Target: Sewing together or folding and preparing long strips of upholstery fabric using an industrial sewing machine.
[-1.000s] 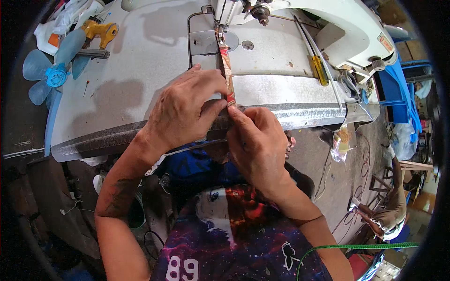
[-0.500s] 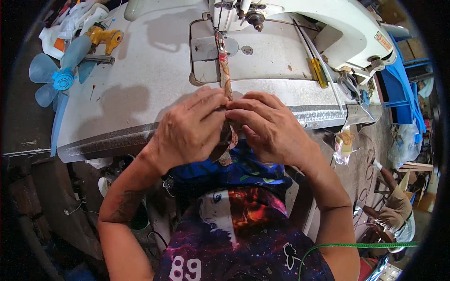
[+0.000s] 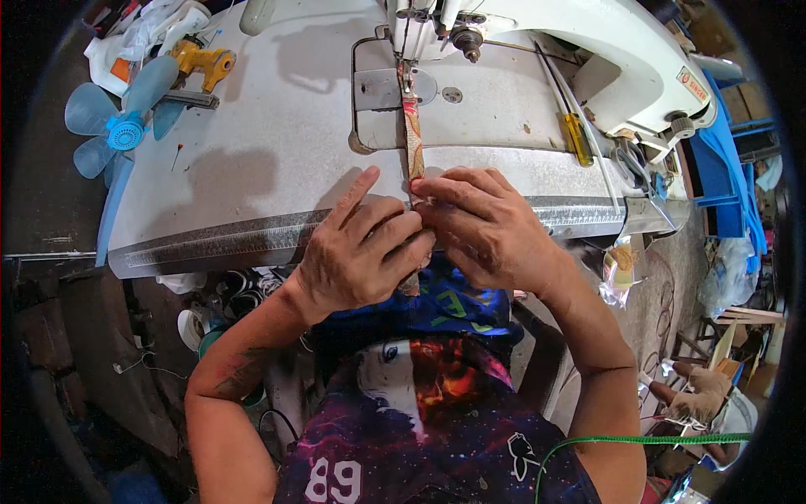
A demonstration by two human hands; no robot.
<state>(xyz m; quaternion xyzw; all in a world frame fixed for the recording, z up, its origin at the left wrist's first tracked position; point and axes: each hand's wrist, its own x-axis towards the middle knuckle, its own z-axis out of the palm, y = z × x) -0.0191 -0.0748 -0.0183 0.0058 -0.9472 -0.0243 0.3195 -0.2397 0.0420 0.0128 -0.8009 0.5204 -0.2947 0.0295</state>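
Note:
A narrow patterned orange-brown fabric strip (image 3: 413, 134) runs from under the presser foot of a white sewing machine (image 3: 579, 50) toward me across the grey machine table (image 3: 269, 160). My left hand (image 3: 357, 252) and my right hand (image 3: 483, 227) meet at the table's front edge, fingertips pinching the near end of the strip between them. The strip's end is mostly hidden under my fingers.
A blue fan (image 3: 122, 122) and a yellow tool (image 3: 201, 63) lie at the table's far left, with white cloth behind. A yellow-handled tool (image 3: 575, 139) rests to the right of the needle plate. Blue fabric (image 3: 722, 168) hangs at the right. Clutter sits under the table.
Both hands have come together at the strip's near end and shifted slightly toward the table edge; the right hand moved up alongside the left.

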